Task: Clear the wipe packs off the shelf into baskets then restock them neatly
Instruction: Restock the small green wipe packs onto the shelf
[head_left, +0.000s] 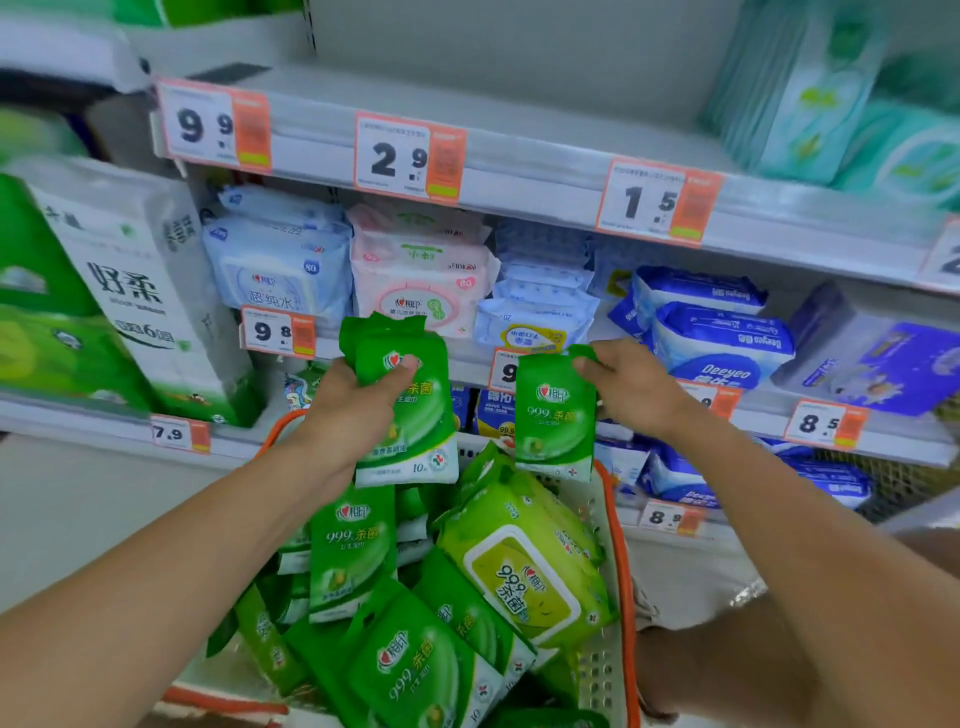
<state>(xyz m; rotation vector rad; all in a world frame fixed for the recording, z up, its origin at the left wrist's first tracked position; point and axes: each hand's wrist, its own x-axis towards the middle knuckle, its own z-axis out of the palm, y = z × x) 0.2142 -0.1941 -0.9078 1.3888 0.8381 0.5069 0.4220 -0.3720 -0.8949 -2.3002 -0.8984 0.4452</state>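
On the far left we see a tall white and green soft paper pack (150, 291) on the shelf. Our left hand (353, 410) curls around a bunch of small, flat, shiny green wipe packs (410, 405). Our right hand (631, 387) pinches the top corner of one more small green wipe pack (553, 421). Below both sits a white plastic basket with holes and an orange rim (618, 561), full of crinkly green packs, with one fat lime-green pack (524, 577) on top.

Both arms reach forward, left hand (358, 400) and right hand (631, 387) with fingers curled, gripping.
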